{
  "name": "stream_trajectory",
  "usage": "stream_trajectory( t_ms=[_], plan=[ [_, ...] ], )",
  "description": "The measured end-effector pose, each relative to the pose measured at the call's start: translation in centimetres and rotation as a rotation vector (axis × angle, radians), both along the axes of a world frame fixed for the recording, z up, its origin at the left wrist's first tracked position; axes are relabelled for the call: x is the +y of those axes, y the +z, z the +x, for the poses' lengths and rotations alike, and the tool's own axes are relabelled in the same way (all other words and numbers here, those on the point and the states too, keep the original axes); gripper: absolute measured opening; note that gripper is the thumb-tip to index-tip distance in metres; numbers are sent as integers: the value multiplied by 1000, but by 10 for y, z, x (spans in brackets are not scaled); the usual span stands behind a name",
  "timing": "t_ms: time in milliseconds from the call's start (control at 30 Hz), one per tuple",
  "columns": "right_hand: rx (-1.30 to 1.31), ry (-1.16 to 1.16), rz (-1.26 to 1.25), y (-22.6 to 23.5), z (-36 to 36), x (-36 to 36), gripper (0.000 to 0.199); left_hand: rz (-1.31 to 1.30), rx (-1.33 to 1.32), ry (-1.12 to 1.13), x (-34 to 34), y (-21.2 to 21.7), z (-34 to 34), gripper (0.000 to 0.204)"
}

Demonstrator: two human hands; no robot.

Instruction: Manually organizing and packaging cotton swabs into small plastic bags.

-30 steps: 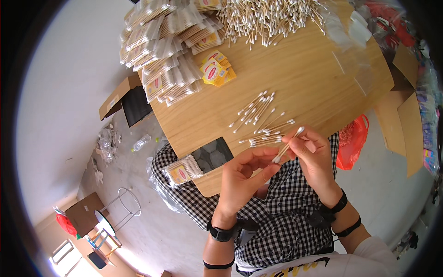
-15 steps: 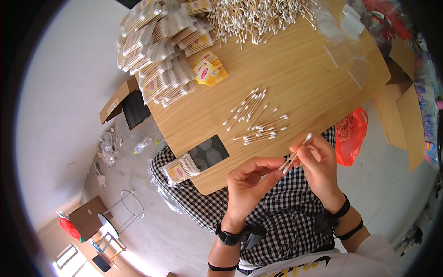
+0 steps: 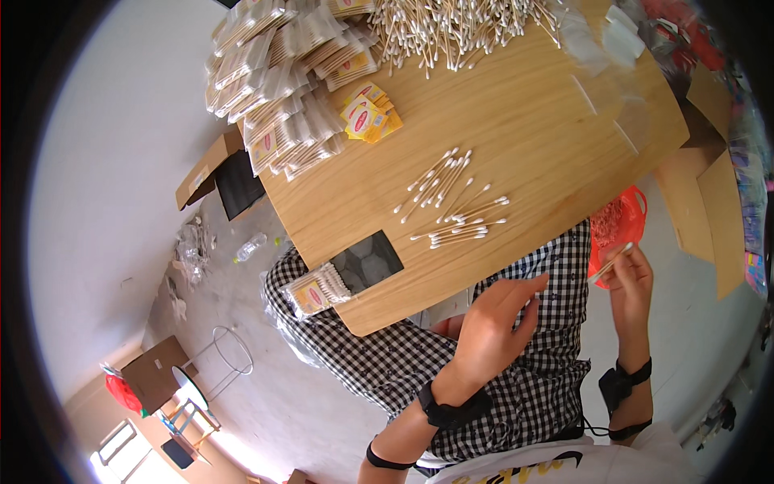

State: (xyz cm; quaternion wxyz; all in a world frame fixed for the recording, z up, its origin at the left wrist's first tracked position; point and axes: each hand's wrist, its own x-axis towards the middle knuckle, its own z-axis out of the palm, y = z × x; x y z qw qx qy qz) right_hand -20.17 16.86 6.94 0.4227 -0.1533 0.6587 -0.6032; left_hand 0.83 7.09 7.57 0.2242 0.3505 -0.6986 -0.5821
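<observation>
My right hand [image 3: 631, 284] pinches a cotton swab [image 3: 610, 263] between thumb and fingers, off the table's right front edge and above a red plastic bag [image 3: 637, 211]. My left hand [image 3: 496, 329] hovers over my lap, thumb and fingers apart, with nothing visible in it. On the table [image 3: 556, 153], a loose spread of cotton swabs [image 3: 443, 185] lies ahead of my hands. A large heap of cotton swabs [image 3: 459, 32] covers the far side. Packed bags of swabs [image 3: 282, 89] are piled at the far left, with yellow printed cards [image 3: 369, 119] beside them.
One filled swab pack [image 3: 310, 297] rests at the table's near left corner, next to a dark rectangular opening [image 3: 367, 262]. Clear plastic sleeves [image 3: 584, 44] lie at the far right. Open cardboard boxes [image 3: 701, 218] stand right and left of the table. A stool [image 3: 214, 367] is behind left.
My hands have come apart. The right one moved right, over the red bag, with a swab in its grip; the left let go and shifted right over my lap.
</observation>
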Motion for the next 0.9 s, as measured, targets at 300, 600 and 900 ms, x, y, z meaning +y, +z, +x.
stream_trajectory(
  t_ms=[300, 600, 900],
  plan=[
    [931, 8, 596, -43, -104, 48, 29, -154, -204, 215, -30, -18, 26, 19],
    [992, 420, -107, -23, 19, -91, 32, -154, -234, 242, -41, -18, 19, 24],
    [356, 397, -362, -46, 44, -186, 36, 6, 229, 878, -59, -40, 4, 54]
  ],
)
